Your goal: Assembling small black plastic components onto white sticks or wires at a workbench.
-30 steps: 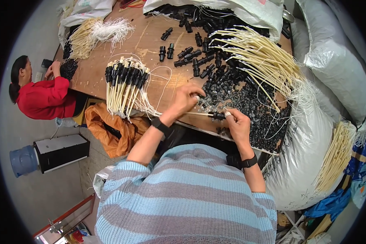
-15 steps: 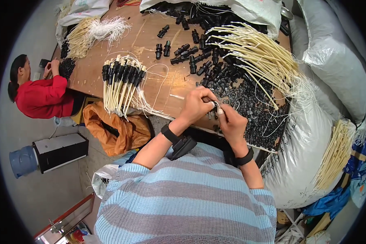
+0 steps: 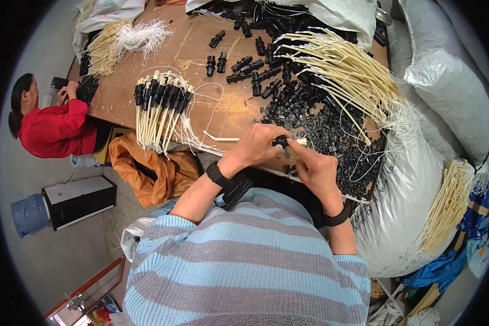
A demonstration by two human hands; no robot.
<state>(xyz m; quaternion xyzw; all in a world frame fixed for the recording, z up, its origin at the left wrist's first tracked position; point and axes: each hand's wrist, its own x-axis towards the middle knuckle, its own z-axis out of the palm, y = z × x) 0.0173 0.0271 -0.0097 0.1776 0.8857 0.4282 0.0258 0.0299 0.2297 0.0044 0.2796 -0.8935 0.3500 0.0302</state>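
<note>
My left hand [image 3: 258, 145] pinches a small black plastic connector [image 3: 280, 142] over the near edge of the wooden table [image 3: 201, 46]. My right hand [image 3: 316, 165] holds a cream tube [image 3: 300, 142] whose tip meets that connector. A loose cream tube [image 3: 221, 139] lies on the table just left of my left hand. A heap of small black parts [image 3: 331, 130] lies right behind my hands. A fanned pile of cream tubes [image 3: 342, 73] lies behind that. A bundle of finished tubes with black caps [image 3: 160, 103] lies to the left.
A person in red [image 3: 51, 127] sits at the table's left end with another pile of tubes [image 3: 117, 41]. Larger black connectors [image 3: 244, 65] are scattered mid-table. Big white sacks [image 3: 445, 76] stand on the right, an orange bag [image 3: 146, 168] and a blue water jug [image 3: 27, 214] lie below left.
My left hand came back from reaching over the table and met my right hand at the near edge. Both hands now press connector and tube together.
</note>
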